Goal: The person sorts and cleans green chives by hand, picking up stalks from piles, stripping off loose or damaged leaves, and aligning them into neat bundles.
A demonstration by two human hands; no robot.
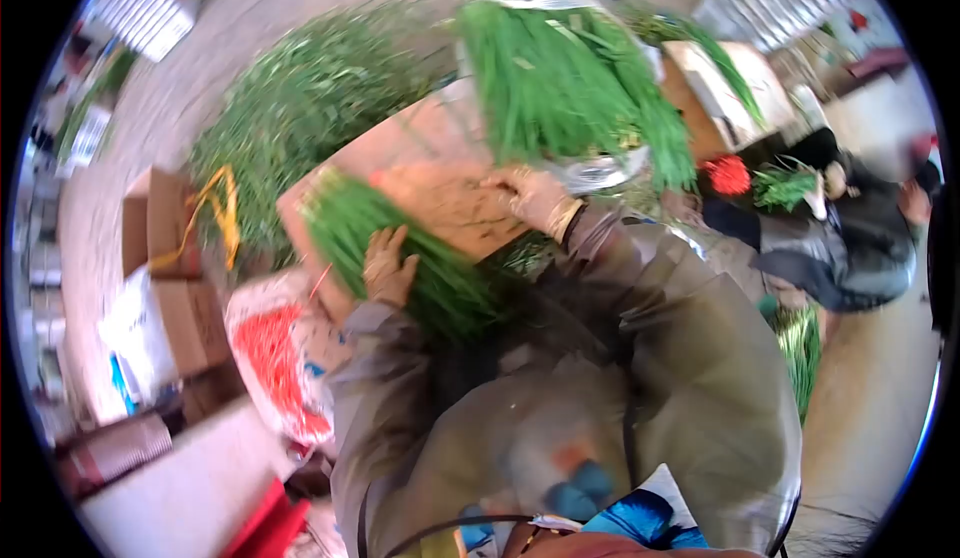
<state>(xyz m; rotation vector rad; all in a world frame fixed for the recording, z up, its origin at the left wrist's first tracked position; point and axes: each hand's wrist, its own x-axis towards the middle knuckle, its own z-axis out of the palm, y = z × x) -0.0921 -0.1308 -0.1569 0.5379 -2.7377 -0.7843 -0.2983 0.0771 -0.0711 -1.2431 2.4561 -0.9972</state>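
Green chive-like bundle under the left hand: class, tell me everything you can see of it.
The chive-like bundle is a sheaf of long, thin green stalks with paler, yellowish ends at the upper left. It lies slantwise on the brown board, and its far ends run past the near edge into blur. The left hand rests on it, palm down; the right hand is apart from it. Any tie cannot be made out.

Brown cardboard boxes [196, 318] stand at left, with a yellow strap [232, 213] and a white plastic bag [140, 333] at their sides. At right is a person in dark clothing [870, 248].
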